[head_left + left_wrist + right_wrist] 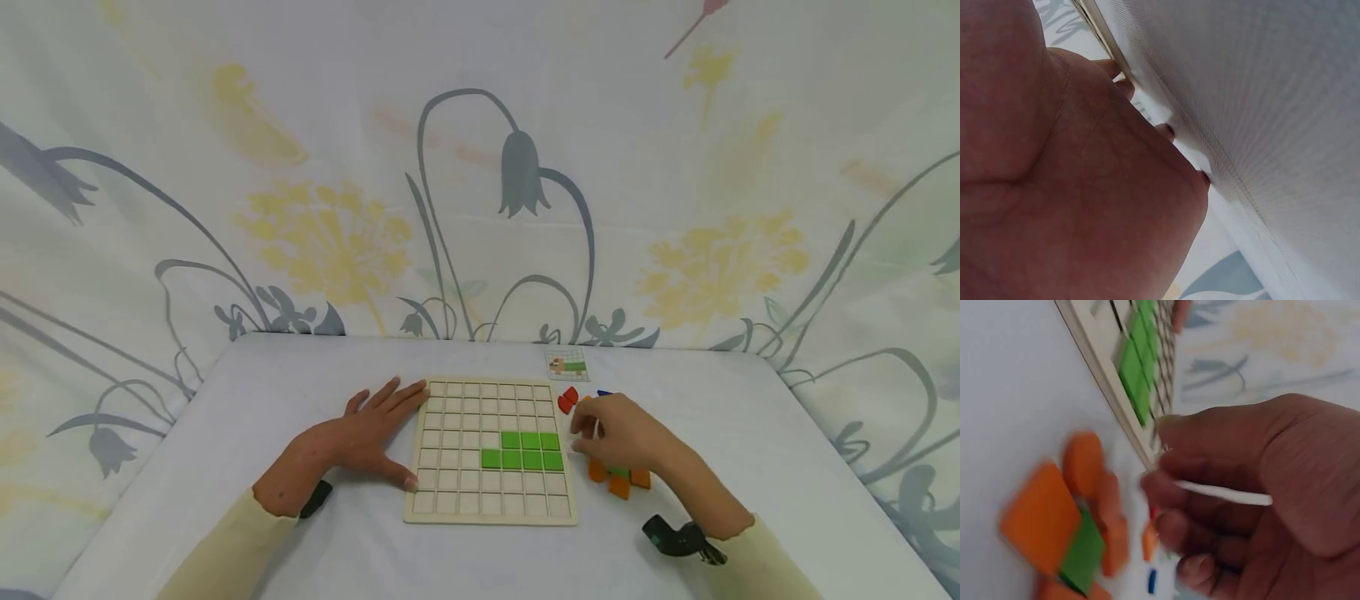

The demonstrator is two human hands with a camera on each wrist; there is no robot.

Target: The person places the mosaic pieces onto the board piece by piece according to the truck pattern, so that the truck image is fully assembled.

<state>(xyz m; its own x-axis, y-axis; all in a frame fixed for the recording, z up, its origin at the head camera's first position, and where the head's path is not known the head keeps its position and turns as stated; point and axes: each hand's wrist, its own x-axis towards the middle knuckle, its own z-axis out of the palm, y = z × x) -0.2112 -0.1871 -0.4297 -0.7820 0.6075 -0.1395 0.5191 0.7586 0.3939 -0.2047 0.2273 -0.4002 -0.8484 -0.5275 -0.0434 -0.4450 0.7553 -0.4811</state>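
Note:
A pale wooden grid board (457, 503) lies in the middle of the table, with several green square tiles (511, 459) set in two rows on its right side. My left hand (367, 437) is spread along the board's left edge, its thumb and fingertips touching the frame. Just off the right edge hovers my right hand (622, 432), fingers loosely bent, with nothing visible held between them. Under and beside it lies a loose pile of orange pieces (1041, 515) with a green piece (1084, 553) among them; the hand partly hides this pile in the head view.
Red pieces (567, 400) lie by the board's upper right corner, and a blue piece (604, 392) shows behind the right hand. A small picture card (567, 365) lies beyond the board. Floral cloth (472, 250) rises behind the white table (337, 550).

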